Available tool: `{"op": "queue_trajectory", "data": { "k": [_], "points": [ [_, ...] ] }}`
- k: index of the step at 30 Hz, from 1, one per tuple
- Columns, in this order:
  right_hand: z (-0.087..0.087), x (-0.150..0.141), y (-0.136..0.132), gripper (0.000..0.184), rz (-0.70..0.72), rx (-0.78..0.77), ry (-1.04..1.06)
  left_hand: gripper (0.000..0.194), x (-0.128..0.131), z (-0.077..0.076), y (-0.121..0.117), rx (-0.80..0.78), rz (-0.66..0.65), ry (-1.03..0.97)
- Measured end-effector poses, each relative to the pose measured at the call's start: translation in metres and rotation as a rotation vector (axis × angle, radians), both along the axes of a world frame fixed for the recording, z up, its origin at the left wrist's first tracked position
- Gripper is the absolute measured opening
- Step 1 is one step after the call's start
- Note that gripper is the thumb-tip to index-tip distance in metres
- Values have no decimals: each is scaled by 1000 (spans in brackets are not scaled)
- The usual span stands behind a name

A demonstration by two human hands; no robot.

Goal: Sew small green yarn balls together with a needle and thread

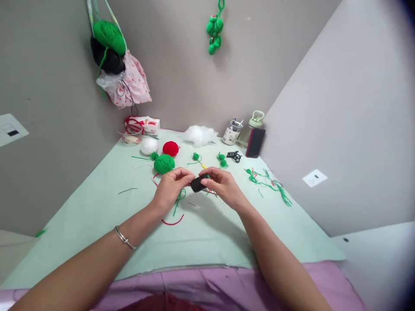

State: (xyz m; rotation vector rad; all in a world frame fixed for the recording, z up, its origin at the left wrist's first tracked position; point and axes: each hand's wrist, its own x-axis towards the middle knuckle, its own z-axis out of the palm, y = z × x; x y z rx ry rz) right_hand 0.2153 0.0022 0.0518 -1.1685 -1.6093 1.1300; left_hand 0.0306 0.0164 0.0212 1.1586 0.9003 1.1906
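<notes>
Left hand has its thumb and fingertips pinched together at the near-left edge of a small black cylinder; whether they grip it or something thin beside it, I cannot tell. Right hand is clamped on the cylinder's other end, thumb in front and fingers behind, holding it to the right of the green yarn ball and a little nearer.

Pale green cloth spreads under and all around the green ball. Beyond the ball, up on the wall to the left, hangs a pink dotted bag. White fluffy stuffing lies beyond the ball to the right; farther right stand a bottle, a dark-screened phone and a pen cup. Behind the ball sit a white yarn ball and a red yarn ball. Black-handled scissors lie well to its right. Nearer than the ball are a curved red strand and, smallest, a thin needle-like piece.
</notes>
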Motion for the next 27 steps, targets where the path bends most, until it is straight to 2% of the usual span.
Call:
{"op": "queue_trajectory", "data": {
  "k": [6, 13, 17, 19, 21, 23, 25, 27],
  "points": [
    [-3, 7, 4, 40, -24, -41, 61, 22, -7, 4, 2, -122, 40, -270],
    [-8, 4, 3, 35, 8, -25, 72, 22, -3, 0, -8, -217, -288, -328],
    [-10, 4, 4, 47, 71, -16, 74, 16, -1, -3, -5, -259, -228, -366],
    [-10, 12, 9, 50, 44, -7, 78, 11, -3, -4, -3, -281, -171, -396],
    [-8, 29, 17, 41, -34, 32, 67, 7, -6, -3, 0, -294, -128, -431],
    [-7, 55, 24, 31, -187, 105, -37, 7, -9, -3, 1, -305, -106, -458],
    [-8, 85, 29, 24, -459, 203, -280, 11, -11, -2, 1, -318, -100, -477],
    [-11, 114, 32, 25, -790, 338, -645, 15, -11, -1, 1, -329, -91, -485]
  ]
}}
